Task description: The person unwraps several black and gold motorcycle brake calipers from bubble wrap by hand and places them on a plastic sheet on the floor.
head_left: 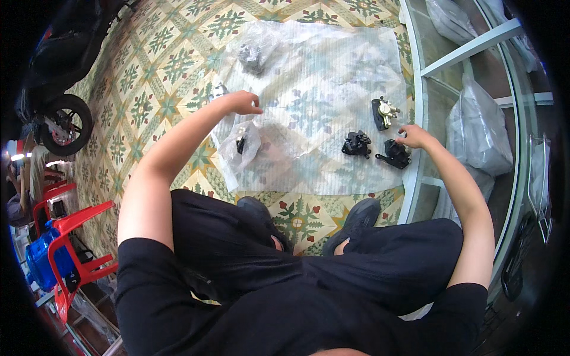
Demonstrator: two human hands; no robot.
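My left hand point(244, 103) hangs over the left part of a white foam sheet point(311, 173), fingers loosely bent and nothing visible in them. Just below it lies a clear plastic bag point(249, 147) with a small dark part inside. A silver metal part point(219, 90) sits by my left forearm, partly hidden. On the right, my right hand point(414, 135) is at the upper edge of a black brake caliper point(395, 155), thumb and finger apart; whether they touch is unclear. Nearby lie a second black caliper point(356, 144) and a gold-and-black caliper point(385, 113).
A bubble-wrapped part point(251, 60) lies at the sheet's far left. Along the right stands a glass cabinet frame point(418, 89) with plastic-wrapped goods point(478, 129). Leftward are a motorbike wheel point(67, 124), a red plastic chair point(84, 218), a blue water bottle point(49, 258) and a seated person.
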